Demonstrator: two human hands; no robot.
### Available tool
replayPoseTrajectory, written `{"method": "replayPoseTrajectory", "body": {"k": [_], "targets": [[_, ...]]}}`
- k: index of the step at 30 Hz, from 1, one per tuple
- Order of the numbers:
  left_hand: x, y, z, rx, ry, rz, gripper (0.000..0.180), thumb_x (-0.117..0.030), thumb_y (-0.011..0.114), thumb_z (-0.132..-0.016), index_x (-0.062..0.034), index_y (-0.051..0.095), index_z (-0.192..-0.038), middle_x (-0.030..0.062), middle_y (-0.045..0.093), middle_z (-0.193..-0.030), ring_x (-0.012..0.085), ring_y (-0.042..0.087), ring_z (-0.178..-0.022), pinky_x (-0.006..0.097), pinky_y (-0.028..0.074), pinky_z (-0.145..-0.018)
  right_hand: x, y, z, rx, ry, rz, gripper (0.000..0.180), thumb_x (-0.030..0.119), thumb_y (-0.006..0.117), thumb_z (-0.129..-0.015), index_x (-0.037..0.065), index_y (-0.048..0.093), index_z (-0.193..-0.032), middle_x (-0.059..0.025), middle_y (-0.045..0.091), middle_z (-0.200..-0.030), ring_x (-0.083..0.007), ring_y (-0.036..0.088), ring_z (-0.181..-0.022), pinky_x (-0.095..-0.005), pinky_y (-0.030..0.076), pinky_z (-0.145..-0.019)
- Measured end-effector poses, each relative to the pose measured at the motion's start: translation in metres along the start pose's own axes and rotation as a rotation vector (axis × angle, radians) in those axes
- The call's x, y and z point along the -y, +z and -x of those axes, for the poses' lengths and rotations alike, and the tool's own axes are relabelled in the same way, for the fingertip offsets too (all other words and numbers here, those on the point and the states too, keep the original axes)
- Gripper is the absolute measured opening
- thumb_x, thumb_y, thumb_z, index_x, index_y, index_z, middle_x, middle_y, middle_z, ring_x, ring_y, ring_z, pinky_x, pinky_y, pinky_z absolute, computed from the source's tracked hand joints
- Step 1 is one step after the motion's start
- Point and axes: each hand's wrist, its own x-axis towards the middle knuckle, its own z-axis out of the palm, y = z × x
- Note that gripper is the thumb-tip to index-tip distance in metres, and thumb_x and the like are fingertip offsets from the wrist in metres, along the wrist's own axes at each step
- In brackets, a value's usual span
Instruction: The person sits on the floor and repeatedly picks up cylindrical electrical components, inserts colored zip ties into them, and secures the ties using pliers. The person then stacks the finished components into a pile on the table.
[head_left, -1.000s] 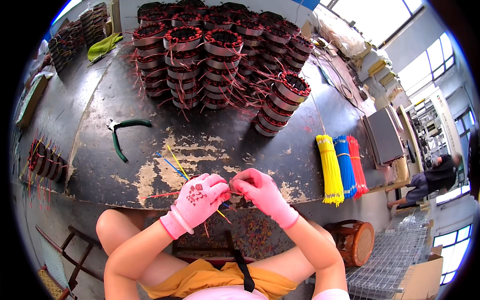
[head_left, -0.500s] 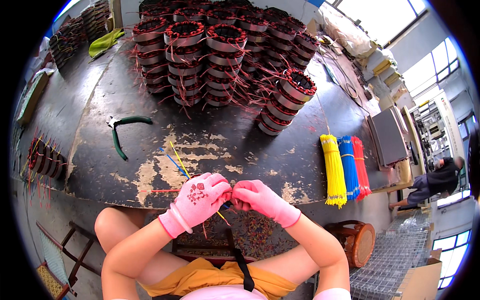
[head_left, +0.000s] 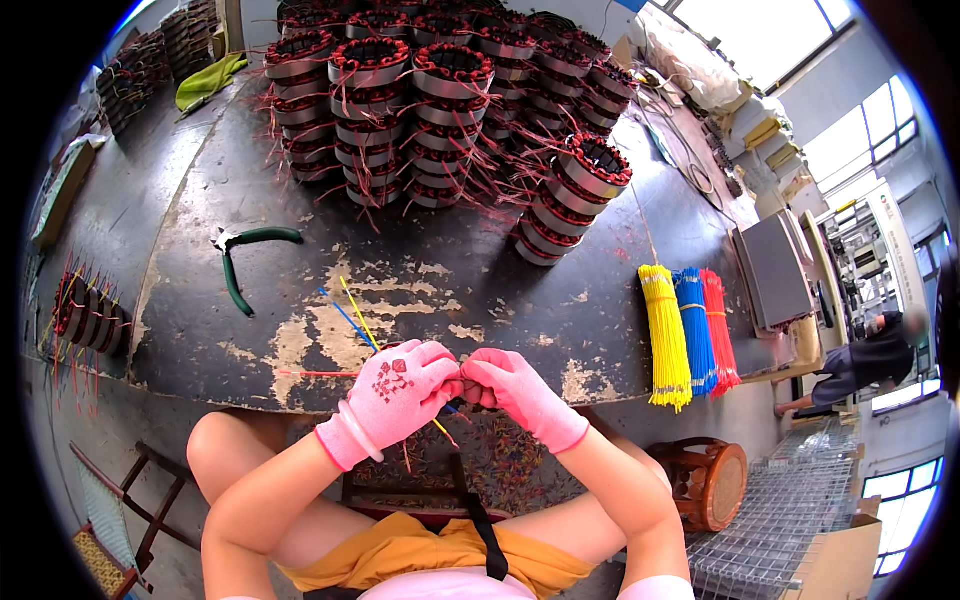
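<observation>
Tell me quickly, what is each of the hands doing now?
Left hand: closed, pinching the thin coloured wires.
Right hand: closed at the same wires; exact grip hidden.

Thin insulated wires, three colours: yellow wire [head_left: 358,312], blue wire [head_left: 345,318], red wire [head_left: 318,374]. All three converged at one point pinched between two pink-gloved hands at the near table edge. Yellow and blue fanned up-left over the worn dark tabletop, lying close together, blue just left of yellow. Red ran nearly horizontal to the left. Short yellow tail stuck out below the gloves, angled down-right. Wire ends inside the pinch were hidden.
</observation>
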Motion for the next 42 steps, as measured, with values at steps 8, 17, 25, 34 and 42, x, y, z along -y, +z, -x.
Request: {"method": "replayPoseTrajectory", "body": {"k": [8, 17, 25, 34, 42], "targets": [[0.0, 0.0, 0.003, 0.002, -0.042, 0.054, 0.009, -0.012, 0.071, -0.083, -0.0101, 0.067, -0.091, 0.0043, 0.066, -0.095, 0.028, 0.064, -0.086, 0.04, 0.054, -0.075, -0.002, 0.008, 0.021, -0.453, -0.786, 1.068, 0.033, 0.026, 0.08, -0.083, 0.01, 0.069, -0.109, -0.0059, 0.07, -0.102, -0.0168, 0.068, -0.074, -0.0301, 0.055, -0.07], [0.003, 0.0, 0.004, 0.006, -0.015, 0.037, 0.01, -0.013, 0.071, -0.084, -0.0101, 0.066, -0.092, 0.0043, 0.066, -0.097, 0.0278, 0.064, -0.086, 0.04, 0.054, -0.076, 0.02, 0.002, 0.026, 0.029, 0.119, 0.181, 0.026, 0.027, 0.058, -0.102, 0.003, 0.068, -0.102, -0.002, 0.068, -0.088, -0.0087, 0.06, -0.073, -0.0259, 0.047, -0.063], [0.001, 0.0, 0.0, 0.023, 0.026, 0.01, 0.011, -0.014, 0.072, -0.083, -0.0104, 0.066, -0.092, 0.0045, 0.066, -0.096, 0.0282, 0.064, -0.086, 0.04, 0.054, -0.075, 0.013, -0.002, 0.013, 0.067, 0.022, 0.303, 0.023, 0.023, 0.059, -0.1, 0.002, 0.068, -0.1, -0.0021, 0.066, -0.087, -0.0117, 0.063, -0.078, -0.0277, 0.05, -0.069], [0.002, -0.007, 0.004, 0.041, -0.002, 0.0, 0.009, -0.018, 0.071, -0.086, -0.0112, 0.066, -0.089, 0.0036, 0.064, -0.09, 0.0244, 0.065, -0.085, 0.038, 0.054, -0.076, 0.01, -0.022, 0.063, -0.121, 0.17, 0.556, 0.036, 0.04, 0.066, -0.097, 0.005, 0.072, -0.094, -0.0015, 0.064, -0.065, -0.0111, 0.067, -0.072, -0.0283, 0.051, -0.062], [0.001, -0.008, 0.003, 0.069, 0.007, -0.005, 0.009, -0.017, 0.068, -0.086, -0.0114, 0.065, -0.092, 0.0039, 0.063, -0.092, 0.0249, 0.064, -0.087, 0.039, 0.054, -0.077, -0.011, 0.011, 0.02, -0.475, -0.917, 1.274, 0.037, 0.021, 0.079, -0.082, 0.012, 0.069, -0.116, -0.0019, 0.069, -0.101, -0.0193, 0.067, -0.082, -0.0337, 0.052, -0.072]]}}
